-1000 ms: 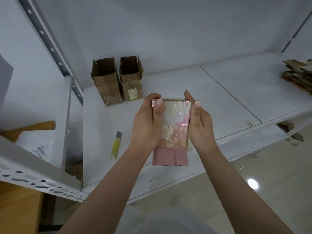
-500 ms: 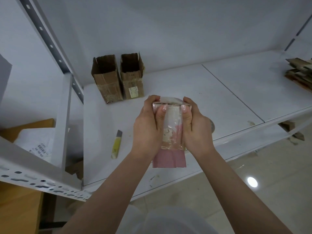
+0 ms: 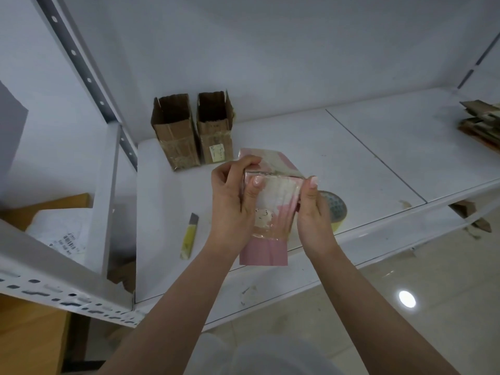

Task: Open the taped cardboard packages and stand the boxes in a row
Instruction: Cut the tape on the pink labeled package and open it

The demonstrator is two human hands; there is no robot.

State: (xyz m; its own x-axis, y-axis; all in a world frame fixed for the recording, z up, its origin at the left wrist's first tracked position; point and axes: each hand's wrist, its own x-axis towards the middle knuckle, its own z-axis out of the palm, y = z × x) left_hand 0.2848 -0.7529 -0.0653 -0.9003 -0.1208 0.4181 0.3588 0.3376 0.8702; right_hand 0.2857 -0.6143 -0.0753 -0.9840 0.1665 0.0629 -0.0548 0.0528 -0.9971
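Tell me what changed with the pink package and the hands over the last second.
The flat pink taped cardboard package has been squeezed open: its top now shows a rectangular mouth with a flap raised behind. Both hands kept their grip, the left hand and right hand pressing its side edges inward, and the right hand now uncovers a tape roll. The two open brown cardboard boxes and yellow utility knife stayed put.
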